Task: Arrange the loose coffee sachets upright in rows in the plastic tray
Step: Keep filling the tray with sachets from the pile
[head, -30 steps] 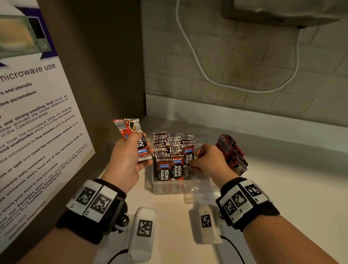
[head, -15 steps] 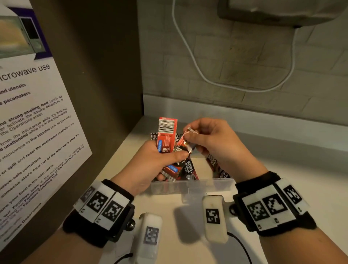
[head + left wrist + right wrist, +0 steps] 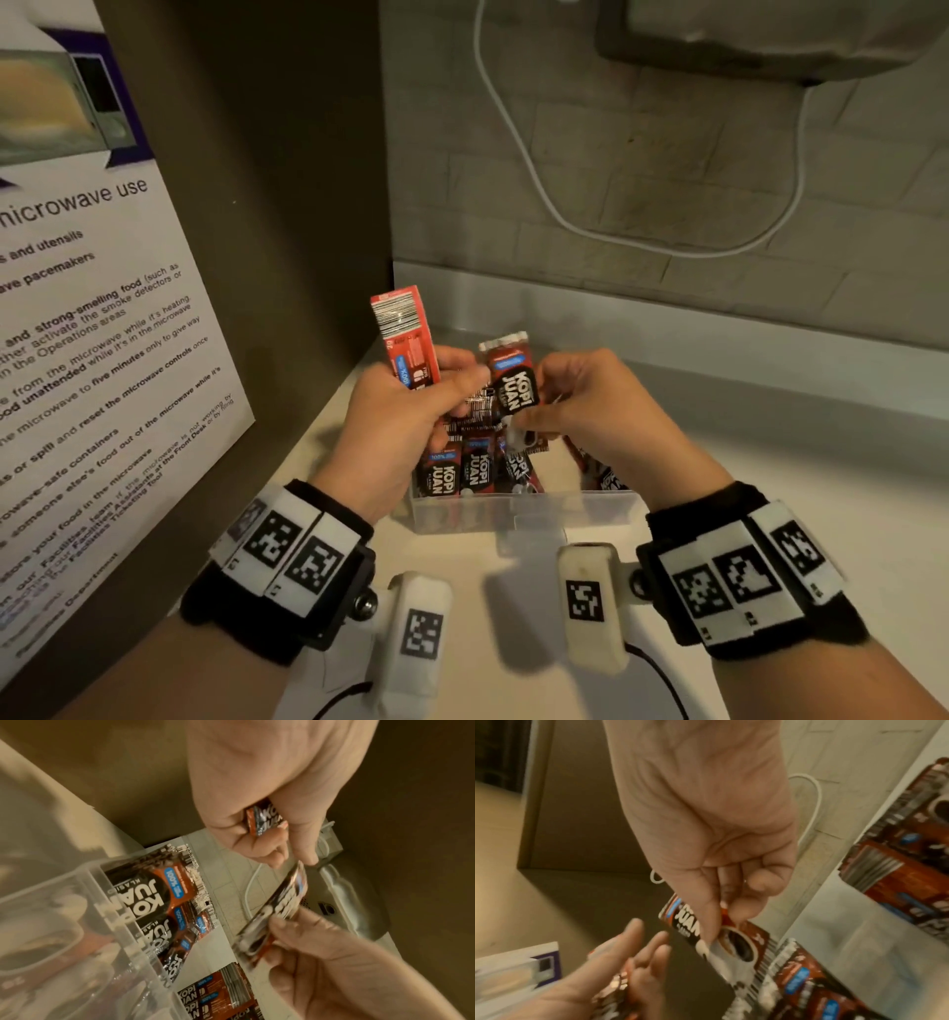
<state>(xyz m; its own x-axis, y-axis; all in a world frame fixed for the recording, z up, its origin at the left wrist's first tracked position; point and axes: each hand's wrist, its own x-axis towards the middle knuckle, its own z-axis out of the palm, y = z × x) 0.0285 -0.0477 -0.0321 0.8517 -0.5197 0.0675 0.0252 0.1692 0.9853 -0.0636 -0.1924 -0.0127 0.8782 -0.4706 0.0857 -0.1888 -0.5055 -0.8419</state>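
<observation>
Head view — tray: the plastic tray (image 3: 518,509) stands on the counter against the corner; all places below are given from it.
Head view — contents: rows of standing sachets (image 3: 464,470) fill the tray's left part; leaning sachets (image 3: 598,470) occupy its right part, with a gap between the two.
Head view — left hand: the left hand (image 3: 400,411), above the tray's left side, is closed round a small stack of sachets (image 3: 408,339) that sticks up past the fingers.
Head view — right hand: the right hand (image 3: 590,406), above the tray's middle, pinches a single sachet (image 3: 513,383) by its lower end, label facing the camera.
Left wrist view — grip: only a small part of the stack shows inside the curled fingers (image 3: 257,841); how many sachets it holds cannot be told.
Right wrist view — pinch: thumb and forefinger grip the single sachet (image 3: 734,941) at one edge only.
Risk — slip: an edge pinch may let the sachet twist or drop flat across the standing rows.
Risk — row collapse: pushing it into the gap could tip neighbours — little braces them on the right.
Risk — stack: a loosened left grip would scatter its sachets.
</observation>
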